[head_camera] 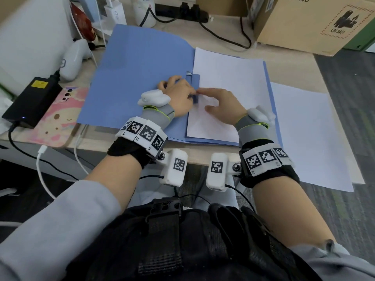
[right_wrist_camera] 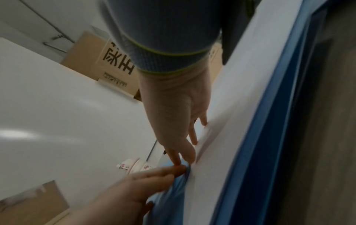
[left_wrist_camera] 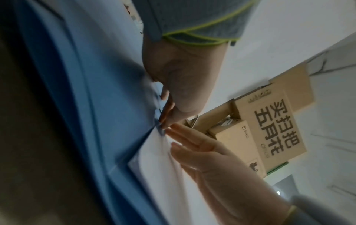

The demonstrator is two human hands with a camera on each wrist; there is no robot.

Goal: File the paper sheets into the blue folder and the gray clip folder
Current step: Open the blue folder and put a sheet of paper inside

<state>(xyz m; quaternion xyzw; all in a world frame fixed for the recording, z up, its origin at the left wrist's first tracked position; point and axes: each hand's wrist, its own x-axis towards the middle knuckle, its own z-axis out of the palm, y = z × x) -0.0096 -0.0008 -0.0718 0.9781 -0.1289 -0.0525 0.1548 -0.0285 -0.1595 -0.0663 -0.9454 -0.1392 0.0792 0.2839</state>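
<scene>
My left hand (head_camera: 178, 96) fingers pinch the blue folder (head_camera: 129, 78) clip strip, running away from me along the paper sheets' (head_camera: 229, 90) left edge (right hand (head_camera: 221, 104) flat, touching).

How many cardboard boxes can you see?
3 at least. One box stands on the desk's far right corner, another box left of it, a printed box behind; others may hide.

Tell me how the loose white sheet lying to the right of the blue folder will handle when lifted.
The loose sheet is thin and overhangs the desk edge, so it will probably be light and droop if lifted by one edge. It lies flat, so pinching may need sliding it first.
</scene>
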